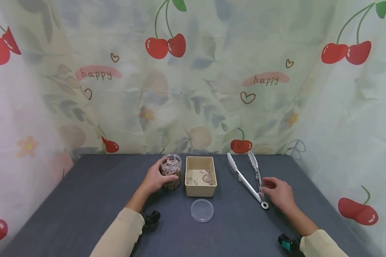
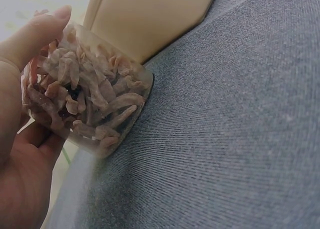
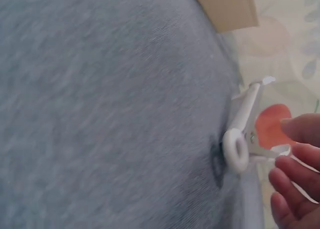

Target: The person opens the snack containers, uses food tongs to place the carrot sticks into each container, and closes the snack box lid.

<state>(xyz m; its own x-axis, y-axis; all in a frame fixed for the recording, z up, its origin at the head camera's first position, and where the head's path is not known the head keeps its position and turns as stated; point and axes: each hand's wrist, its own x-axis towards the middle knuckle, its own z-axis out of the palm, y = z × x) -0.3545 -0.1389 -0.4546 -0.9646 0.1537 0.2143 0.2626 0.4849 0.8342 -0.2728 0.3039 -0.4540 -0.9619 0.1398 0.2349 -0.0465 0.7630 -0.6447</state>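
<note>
In the head view, my left hand (image 1: 155, 177) grips a clear jar (image 1: 172, 185) from its left side. Shrivelled, pale brown strips (image 2: 95, 89) fill much of the jar, which stands open-topped on the table. Right beside it is a beige rectangular box (image 1: 201, 191), with a few similar pieces (image 1: 207, 176) on its bottom. Metal tongs (image 1: 249, 183) lie spread on the right, their ring end towards me. My right hand (image 1: 279, 192) is at the near part of the tongs' right arm, thumb and fingers apart; whether a fingertip touches it is hard to see.
A clear round lid (image 1: 202, 210) lies flat in front of the box. The dark grey cloth-covered table (image 1: 109, 192) ends at a patterned curtain (image 1: 196, 89) at the back and sides.
</note>
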